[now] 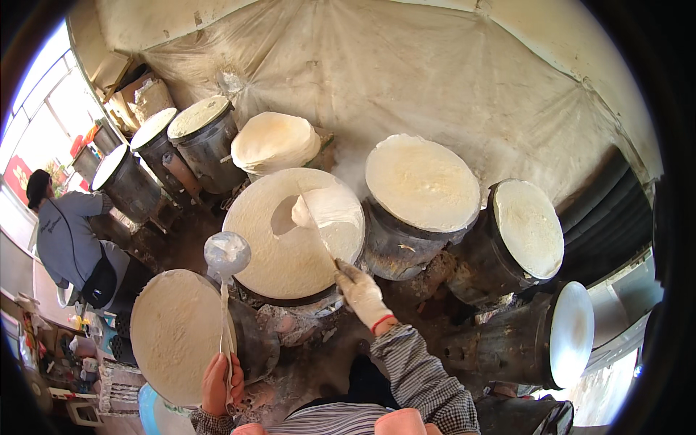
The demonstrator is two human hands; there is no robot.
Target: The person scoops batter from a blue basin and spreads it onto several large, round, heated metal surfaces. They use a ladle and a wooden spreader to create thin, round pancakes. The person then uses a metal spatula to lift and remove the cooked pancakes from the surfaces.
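My gloved right hand (361, 293) grips a long, thin spreading blade (322, 235) that reaches across the round griddle in front of me. On that griddle lies a large pale flatbread (266, 255) of thin batter, and a thick mass of wet batter (333, 206) sits against the blade. A darker patch (285, 216) without the thick batter shows left of the blade. Bare-fingered, my left hand (220, 383) holds a metal ladle (227, 253) upright by its batter-smeared handle. The ladle's bowl is beside the griddle's left edge, above another batter-covered griddle (179, 331).
Drum stoves with batter-covered tops stand around: one at back right (421, 185), another at right (528, 228). A bare metal griddle (572, 334) is at far right. Stacked flatbreads (276, 142) lie behind. Steam rises nearby. A person (81, 234) is at the left by more stoves.
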